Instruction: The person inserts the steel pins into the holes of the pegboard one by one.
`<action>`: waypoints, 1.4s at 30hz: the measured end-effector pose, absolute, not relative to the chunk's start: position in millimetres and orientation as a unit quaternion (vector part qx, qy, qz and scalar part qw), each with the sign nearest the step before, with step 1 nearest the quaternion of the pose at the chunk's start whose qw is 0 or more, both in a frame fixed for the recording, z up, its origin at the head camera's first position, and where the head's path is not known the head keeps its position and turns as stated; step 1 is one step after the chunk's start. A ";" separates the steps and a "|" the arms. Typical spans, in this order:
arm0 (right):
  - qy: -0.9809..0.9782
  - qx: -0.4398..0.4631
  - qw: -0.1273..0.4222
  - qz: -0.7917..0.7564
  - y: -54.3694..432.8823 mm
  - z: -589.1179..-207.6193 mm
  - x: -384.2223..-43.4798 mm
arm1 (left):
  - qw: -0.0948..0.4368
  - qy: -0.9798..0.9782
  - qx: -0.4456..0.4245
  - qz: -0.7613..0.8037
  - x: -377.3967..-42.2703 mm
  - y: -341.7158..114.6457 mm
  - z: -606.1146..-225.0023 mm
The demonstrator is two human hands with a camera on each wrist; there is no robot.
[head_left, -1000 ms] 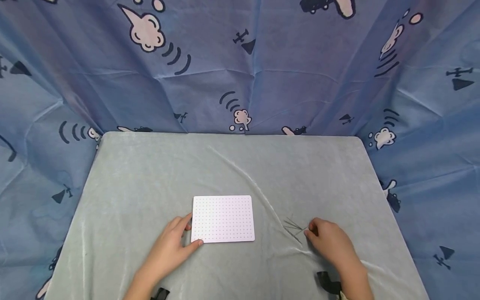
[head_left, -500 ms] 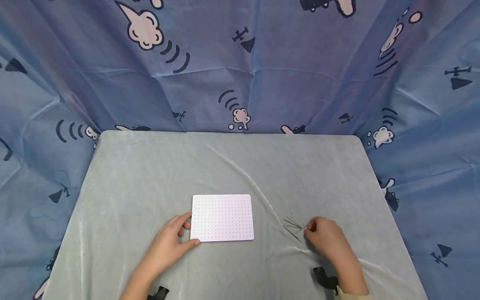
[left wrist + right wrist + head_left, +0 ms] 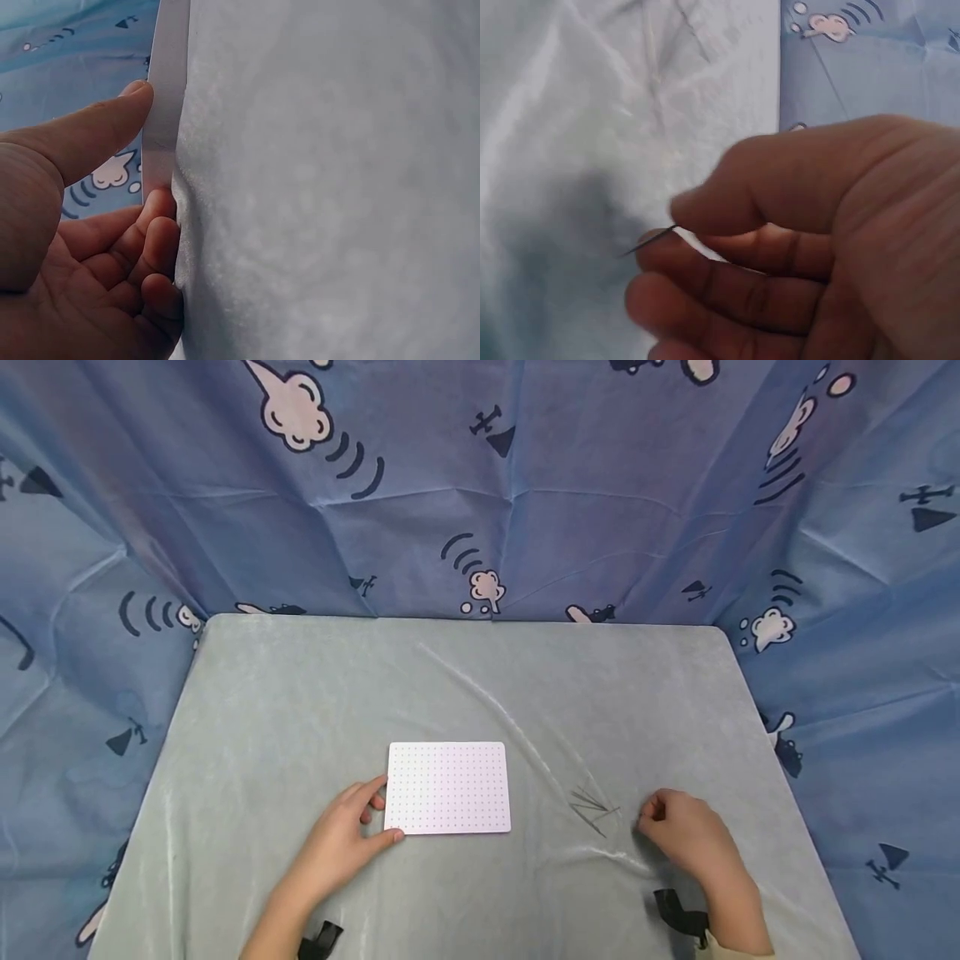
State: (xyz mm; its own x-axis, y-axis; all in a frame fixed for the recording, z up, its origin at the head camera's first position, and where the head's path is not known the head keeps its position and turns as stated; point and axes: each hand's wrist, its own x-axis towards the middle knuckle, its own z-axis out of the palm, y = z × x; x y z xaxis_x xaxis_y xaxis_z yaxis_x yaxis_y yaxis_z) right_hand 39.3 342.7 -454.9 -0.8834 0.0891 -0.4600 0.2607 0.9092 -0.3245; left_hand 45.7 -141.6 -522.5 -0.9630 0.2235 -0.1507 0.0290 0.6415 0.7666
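Note:
A white board (image 3: 447, 787) with a grid of small dark holes lies on the cloth, left of the middle in the head view. My left hand (image 3: 341, 827) grips its near left corner, thumb at the front edge and index finger along the left side. In the left wrist view the thumb (image 3: 112, 124) presses the board's edge (image 3: 166, 97), and the other fingers curl beside it. My right hand (image 3: 690, 831) is off to the right. Thumb and index finger pinch a thin dark needle (image 3: 649, 241), its tip sticking out past the fingertips.
Several thin needles (image 3: 592, 810) lie loosely crossed between the board and my right hand. A pale grey velvety cloth (image 3: 300, 693) with creases covers the table. Blue patterned curtains (image 3: 585, 527) hang behind and on both sides.
My right hand has moved right, away from the loose needles, with one needle between its fingertips. The left hand stays at the board's corner. The head view has shifted slightly.

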 end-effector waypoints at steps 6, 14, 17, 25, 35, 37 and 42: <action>0.962 0.068 0.133 -0.227 333.7 -440.3 33.3 | 0.124 0.897 0.068 0.420 41.8 -142.8 -523.2; 0.932 -0.034 0.030 -0.359 265.7 -433.0 12.2 | 0.119 0.895 0.072 0.424 35.3 -143.2 -527.3; 0.917 -0.068 0.011 -0.393 239.2 -439.3 3.6 | 0.119 0.895 0.072 0.425 33.8 -142.6 -528.7; 0.877 -0.141 0.009 -0.460 186.5 -469.2 -1.6 | 0.131 0.891 0.067 0.429 36.3 -141.6 -528.8; 0.880 -0.170 0.008 -0.443 166.7 -494.5 3.4 | 0.119 0.897 0.064 0.422 46.0 -142.5 -526.5; 0.881 -0.170 0.011 -0.441 165.8 -496.9 3.7 | 0.117 0.897 0.064 0.422 46.5 -142.7 -526.2; 0.885 -0.174 0.014 -0.432 163.2 -500.1 3.1 | 0.115 0.896 0.065 0.423 45.6 -143.3 -524.4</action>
State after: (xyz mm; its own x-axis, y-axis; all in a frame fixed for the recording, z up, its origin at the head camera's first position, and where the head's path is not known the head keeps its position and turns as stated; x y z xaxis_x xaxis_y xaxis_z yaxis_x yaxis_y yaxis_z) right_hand 3.1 163.2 -500.1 -0.9391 -0.3200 0.1254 -0.2958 0.5668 -0.7689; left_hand 45.6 -143.3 -524.4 -0.9652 0.2137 -0.1506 0.0194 0.6330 0.7739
